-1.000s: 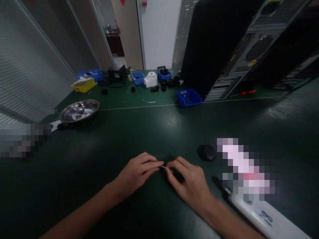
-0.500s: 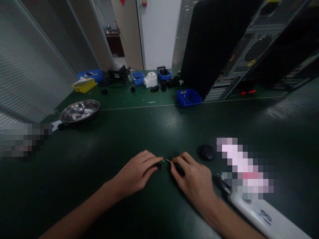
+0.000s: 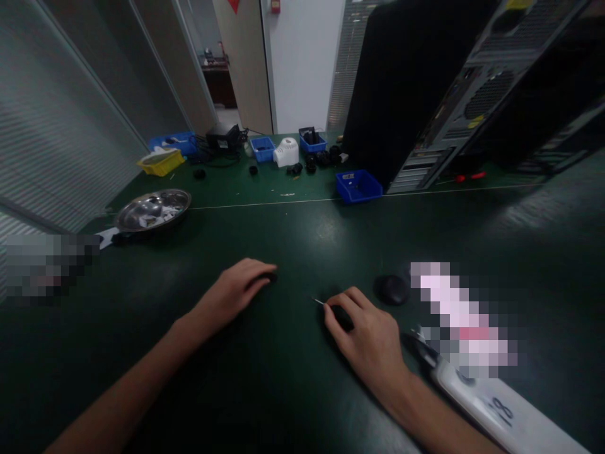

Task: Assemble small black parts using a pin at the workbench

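At far left, a pixelated patch conceals its contents; beside it we see a metal bowl (image 3: 131, 214) of whitish scraps. The left hand (image 3: 234, 285) pinches a small dark piece (image 3: 271, 276) between thumb and fingers, which hide most of it. Rightward, the right hand (image 3: 366, 325) grips a slim tool (image 3: 318, 301) with thumb and index finger (the dark handle is largely covered), its metal tip pointing left. A dark rounded object (image 3: 394, 290) lies near; a second patch follows, and a white casing (image 3: 501, 407), cut off below. We note the green tabletop (image 3: 283, 391), crossed by a pale line; behind it stand blinds (image 3: 51, 120), a white wall (image 3: 305, 63) and a computer case (image 3: 397, 94). We count four blue containers (image 3: 362, 194) and one yellow container (image 3: 163, 165).
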The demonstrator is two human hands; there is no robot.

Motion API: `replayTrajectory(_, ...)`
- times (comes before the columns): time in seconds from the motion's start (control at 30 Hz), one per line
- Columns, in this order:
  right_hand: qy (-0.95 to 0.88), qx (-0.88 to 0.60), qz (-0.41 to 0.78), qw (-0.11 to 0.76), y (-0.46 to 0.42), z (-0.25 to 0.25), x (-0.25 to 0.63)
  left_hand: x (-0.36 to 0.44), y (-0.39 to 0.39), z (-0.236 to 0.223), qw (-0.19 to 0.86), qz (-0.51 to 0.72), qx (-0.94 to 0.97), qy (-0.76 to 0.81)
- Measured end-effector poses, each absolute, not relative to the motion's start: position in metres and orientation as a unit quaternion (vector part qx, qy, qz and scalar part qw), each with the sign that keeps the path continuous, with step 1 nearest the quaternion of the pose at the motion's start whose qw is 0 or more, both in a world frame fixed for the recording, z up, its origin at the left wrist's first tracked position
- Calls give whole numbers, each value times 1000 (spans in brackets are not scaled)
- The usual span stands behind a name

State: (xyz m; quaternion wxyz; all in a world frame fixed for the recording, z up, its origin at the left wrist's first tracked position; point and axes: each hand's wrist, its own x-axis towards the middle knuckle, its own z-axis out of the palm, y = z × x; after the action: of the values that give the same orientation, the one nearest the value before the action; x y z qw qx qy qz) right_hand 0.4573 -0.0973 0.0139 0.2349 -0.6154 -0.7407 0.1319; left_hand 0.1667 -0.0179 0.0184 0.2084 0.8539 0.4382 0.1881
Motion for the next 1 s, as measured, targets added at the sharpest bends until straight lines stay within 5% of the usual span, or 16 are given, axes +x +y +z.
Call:
replayTrajectory(0.3,-742,-603,141,257,-97,15,458,20,23,15,-18,184,708,682)
replayTrajectory(1.0,-737,-603,155,262,-96,17,457,24,16,21,-94,75,701,702)
